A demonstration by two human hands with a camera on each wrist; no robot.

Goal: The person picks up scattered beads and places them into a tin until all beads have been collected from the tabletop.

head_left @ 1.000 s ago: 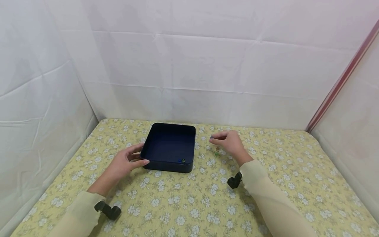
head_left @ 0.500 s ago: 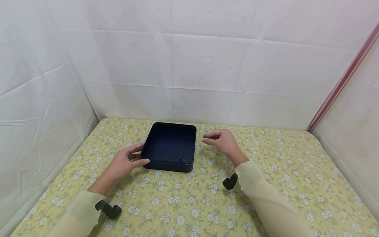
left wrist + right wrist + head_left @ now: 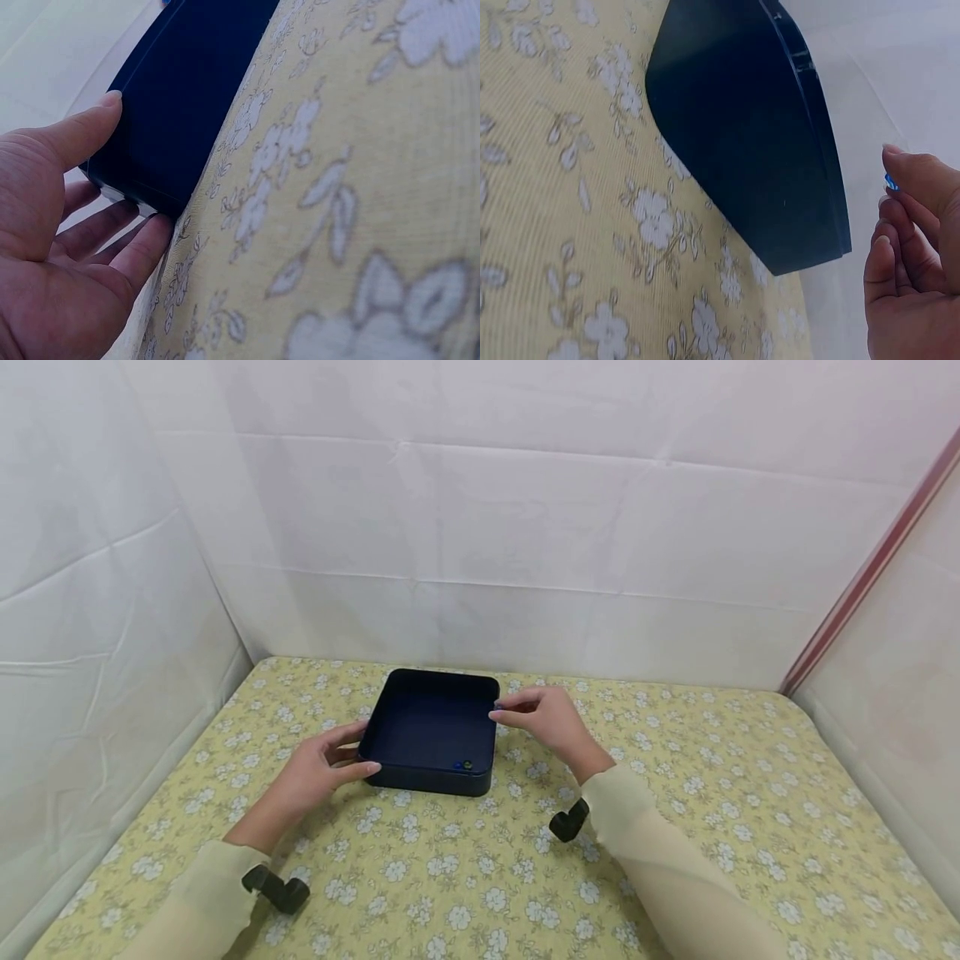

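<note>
A dark navy square box, open at the top, stands on the table. My left hand holds its near left corner, thumb on the front wall and fingers against the left side. Thumb and index finger of my right hand pinch a small shiny blue marble at the box's right rim, raised above the table. Inside the box, near the front right corner, lie a blue marble and a greenish marble side by side.
A yellow cloth with white flowers covers the table. White sheets hang behind and at both sides, with a red strip in the right corner. Black wrist mounts sit on both sleeves.
My right hand has moved left with the blue marble, from beside the box to its right rim. The small orange and green things on the table are now hidden. My left hand stays put.
</note>
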